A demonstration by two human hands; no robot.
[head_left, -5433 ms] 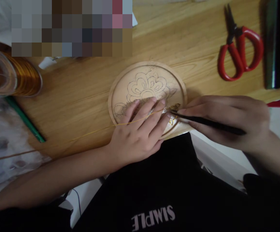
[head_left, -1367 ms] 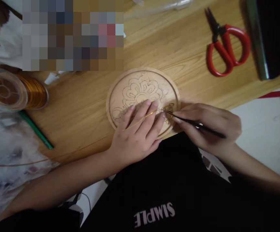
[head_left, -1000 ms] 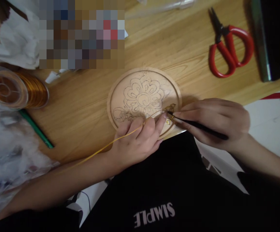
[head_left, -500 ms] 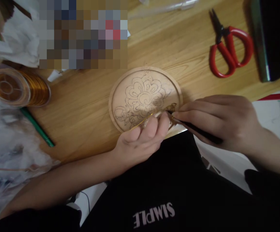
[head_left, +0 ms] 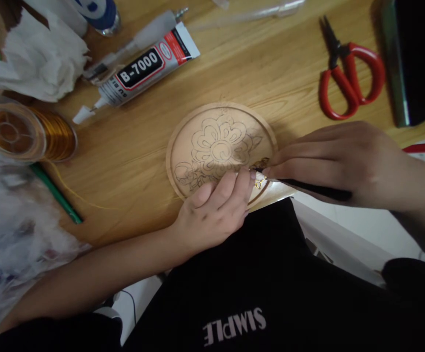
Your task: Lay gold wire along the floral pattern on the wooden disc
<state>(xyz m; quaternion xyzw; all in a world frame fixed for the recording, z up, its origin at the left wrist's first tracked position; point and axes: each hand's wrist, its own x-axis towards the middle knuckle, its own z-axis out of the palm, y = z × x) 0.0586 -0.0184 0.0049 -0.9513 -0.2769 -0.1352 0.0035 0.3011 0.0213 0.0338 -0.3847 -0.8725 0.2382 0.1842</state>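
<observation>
A round wooden plate (head_left: 171, 161) with a raised rim bears a line-drawn flower pattern (head_left: 220, 150). My left hand (head_left: 214, 210) rests over the plate's near edge, fingers bent and close together, with a bit of bent gold wire (head_left: 259, 185) at the fingertips. My right hand (head_left: 329, 164) is closed around dark, slim tweezers (head_left: 318, 189), whose tip meets the left fingertips above the plate's right side. Small dark-gold wire shapes (head_left: 260, 164) lie there on the drawing. The exact grip on the wire is partly hidden by the fingers.
A spool of gold wire (head_left: 56, 134) stands at left, a strand trailing toward my left hand. Nearby are a green pencil (head_left: 56, 193), crumpled tissue (head_left: 47, 54), plastic bags (head_left: 17, 244) and a B-7000 glue tube (head_left: 149, 66). Red-handled pliers (head_left: 347, 73) and a dark device (head_left: 417, 58) lie right.
My right hand has shifted slightly up and right with the tweezers. My left hand has turned flatter over the plate. The strand from the spool now shows.
</observation>
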